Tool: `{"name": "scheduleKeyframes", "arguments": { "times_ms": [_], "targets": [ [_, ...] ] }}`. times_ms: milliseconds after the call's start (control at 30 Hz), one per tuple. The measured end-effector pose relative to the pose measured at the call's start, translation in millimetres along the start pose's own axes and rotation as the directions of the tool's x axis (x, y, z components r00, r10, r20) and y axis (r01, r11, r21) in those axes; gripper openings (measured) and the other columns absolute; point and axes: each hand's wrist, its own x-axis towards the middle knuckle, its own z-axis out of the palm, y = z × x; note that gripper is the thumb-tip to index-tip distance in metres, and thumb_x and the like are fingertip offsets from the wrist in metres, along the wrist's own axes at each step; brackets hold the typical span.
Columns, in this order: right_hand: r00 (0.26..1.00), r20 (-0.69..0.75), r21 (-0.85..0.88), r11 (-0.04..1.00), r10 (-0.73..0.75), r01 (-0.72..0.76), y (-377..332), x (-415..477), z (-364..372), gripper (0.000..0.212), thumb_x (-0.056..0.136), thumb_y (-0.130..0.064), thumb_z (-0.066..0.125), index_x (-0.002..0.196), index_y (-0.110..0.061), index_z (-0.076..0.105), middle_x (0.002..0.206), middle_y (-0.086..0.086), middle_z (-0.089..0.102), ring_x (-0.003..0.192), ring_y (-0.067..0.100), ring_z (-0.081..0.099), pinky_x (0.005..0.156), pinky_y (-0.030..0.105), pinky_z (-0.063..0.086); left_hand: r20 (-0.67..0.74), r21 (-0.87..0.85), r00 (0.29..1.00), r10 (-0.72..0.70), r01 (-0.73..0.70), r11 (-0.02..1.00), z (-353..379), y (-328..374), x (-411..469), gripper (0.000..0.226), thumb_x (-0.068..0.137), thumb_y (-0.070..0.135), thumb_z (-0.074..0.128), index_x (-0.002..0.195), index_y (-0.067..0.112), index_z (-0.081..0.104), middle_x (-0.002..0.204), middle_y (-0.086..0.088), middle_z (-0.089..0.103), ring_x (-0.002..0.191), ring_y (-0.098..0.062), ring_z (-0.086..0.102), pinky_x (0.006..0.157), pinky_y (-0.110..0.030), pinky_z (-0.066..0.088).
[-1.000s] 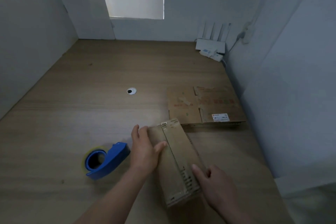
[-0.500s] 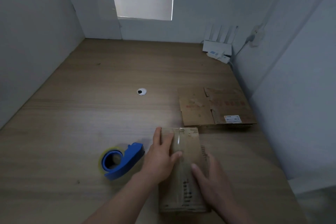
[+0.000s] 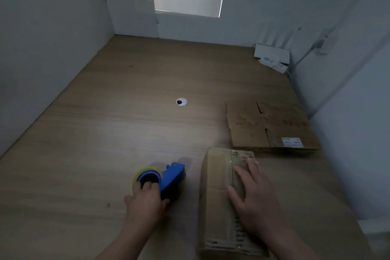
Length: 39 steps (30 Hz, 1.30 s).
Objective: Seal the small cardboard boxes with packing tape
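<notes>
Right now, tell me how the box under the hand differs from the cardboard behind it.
The box is assembled and stands up from the desk; the cardboard lies flattened. The right hand rests on the box; nothing touches the cardboard. The cardboard bears a white label; the box shows none. Both are brown.

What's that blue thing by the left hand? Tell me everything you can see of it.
It is a tape dispenser: a blue plastic body holding a roll of tape that looks yellowish, wound round a blue hub with a dark centre. It seems to lie on its side on the wooden table, left of the cardboard box and apart from it. The left hand grips it from the near side, fingertips at the hub.
</notes>
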Motion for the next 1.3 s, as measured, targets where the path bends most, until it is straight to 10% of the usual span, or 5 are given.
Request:
{"name": "scheduleKeyframes", "arguments": {
  "times_ms": [400, 600, 833, 1033, 1300],
  "targets": [
    [1.000, -0.011, -0.010, 1.000, -0.007, 0.007, -3, 12, -23, 0.057, 0.079, -0.061, 0.046, 0.126, -0.032, 0.062, 0.148, 0.001, 0.048, 0.138, 0.026, 0.044, 0.105, 0.045, 0.039, -0.224, -0.283, 0.971, 0.085, -0.148, 0.948, -32, -12, 14, 0.031, 0.091, 0.037, 0.060, 0.119, 0.026, 0.052, 0.113, 0.005, 0.061, 0.100, -0.018, 0.059, 0.076, -0.036, 0.053],
    [0.992, 0.006, 0.409, 0.906, -0.125, 0.111, -25, 60, -75, 0.053, 0.096, -0.037, 0.061, 0.147, -0.032, 0.046, 0.142, -0.015, 0.049, 0.114, -0.002, 0.052, 0.092, 0.019, 0.044, -0.300, -0.154, 0.896, 0.326, -0.383, 0.911, -136, -11, -12, 0.017, 0.082, 0.039, 0.061, 0.096, 0.033, 0.054, 0.089, 0.017, 0.052, 0.083, -0.010, 0.050, 0.067, -0.029, 0.042],
    [0.962, 0.199, 0.816, 0.575, -0.188, -0.056, -36, 94, -94, 0.069, 0.085, -0.008, 0.076, 0.147, -0.019, 0.046, 0.125, -0.003, 0.063, 0.115, 0.009, 0.061, 0.098, 0.033, 0.053, -0.340, -0.189, 0.798, 0.498, -0.576, 0.795, -197, 15, -32, 0.013, 0.063, 0.039, 0.055, 0.072, 0.043, 0.047, 0.074, 0.016, 0.052, 0.071, -0.008, 0.051, 0.061, -0.036, 0.047],
    [0.953, 0.244, 0.832, 0.543, -0.178, -0.112, -33, 93, -101, 0.012, 0.091, -0.005, 0.070, 0.094, -0.017, 0.072, 0.085, -0.002, 0.072, 0.077, 0.004, 0.066, 0.066, 0.015, 0.050, -0.321, -0.219, 0.780, 0.537, -0.613, 0.759, -213, 28, -16, 0.017, 0.061, 0.028, 0.065, 0.070, 0.037, 0.053, 0.074, 0.016, 0.054, 0.072, -0.006, 0.052, 0.064, -0.035, 0.047],
    [0.989, 0.146, 0.810, 0.578, -0.032, -0.101, -28, 89, -100, 0.012, 0.094, -0.014, 0.064, 0.085, -0.010, 0.071, 0.074, 0.002, 0.070, 0.062, 0.007, 0.061, 0.057, 0.019, 0.049, -0.128, -0.513, 0.833, 0.539, -0.521, 0.683, -224, 39, 25, 0.076, 0.054, 0.097, 0.051, 0.066, 0.023, 0.061, 0.057, 0.012, 0.056, 0.052, -0.004, 0.050, 0.054, -0.024, 0.038]
  ]
}}
